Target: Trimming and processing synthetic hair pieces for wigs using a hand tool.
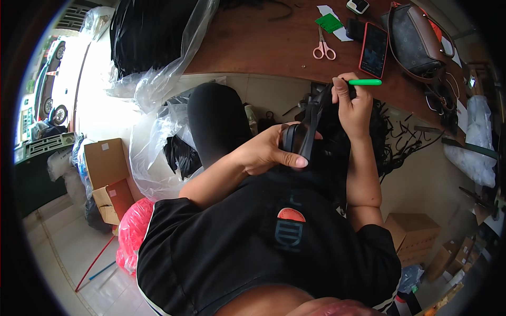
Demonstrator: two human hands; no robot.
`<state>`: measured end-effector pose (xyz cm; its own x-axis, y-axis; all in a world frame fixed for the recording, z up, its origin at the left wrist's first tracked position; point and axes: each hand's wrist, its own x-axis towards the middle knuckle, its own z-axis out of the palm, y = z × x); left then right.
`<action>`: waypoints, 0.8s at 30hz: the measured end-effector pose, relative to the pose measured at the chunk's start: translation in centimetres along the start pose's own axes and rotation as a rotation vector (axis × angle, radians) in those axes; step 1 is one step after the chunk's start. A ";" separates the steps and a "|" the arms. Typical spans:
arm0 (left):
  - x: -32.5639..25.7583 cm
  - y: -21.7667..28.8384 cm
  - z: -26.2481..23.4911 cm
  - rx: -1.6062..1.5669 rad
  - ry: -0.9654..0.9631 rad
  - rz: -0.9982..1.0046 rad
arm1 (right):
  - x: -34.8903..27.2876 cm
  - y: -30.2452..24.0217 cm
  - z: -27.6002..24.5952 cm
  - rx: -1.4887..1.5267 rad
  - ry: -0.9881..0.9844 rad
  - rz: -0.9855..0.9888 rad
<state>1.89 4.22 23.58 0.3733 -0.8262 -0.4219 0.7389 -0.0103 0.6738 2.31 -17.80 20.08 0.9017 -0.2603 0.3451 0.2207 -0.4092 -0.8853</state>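
Note:
My left hand is closed around a black strap-like piece with a looped, layered end, held in front of my chest. It runs up towards my right hand, whose fingers are closed on a slim tool with a bright green handle. The handle points to the right; the tool's other end is hidden by the fingers and the black material. Dark strips hang in a tangled bunch beside my right forearm.
On the brown table ahead lie pink-handled scissors, a phone in a red case and a handbag. A plastic-wrapped bundle of black strips rests at the far left. Cardboard boxes and a pink bag stand left.

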 end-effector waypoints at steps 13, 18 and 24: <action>-0.4 0.6 0.4 0.242 -0.197 0.330 | 0.0 -0.8 -1.4 0.515 -0.102 0.226; 1.3 0.1 -0.6 0.396 0.014 0.562 | -1.5 -2.9 -0.8 0.564 -0.225 0.214; 0.6 0.4 -1.2 0.621 0.143 0.550 | -0.7 -4.3 1.7 0.378 -0.335 0.188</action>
<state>3.08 4.43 22.92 0.6884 -0.7251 0.0196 0.0034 0.0302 0.9995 1.40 -14.39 23.09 0.9942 0.0194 0.1060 0.1065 -0.0234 -0.9940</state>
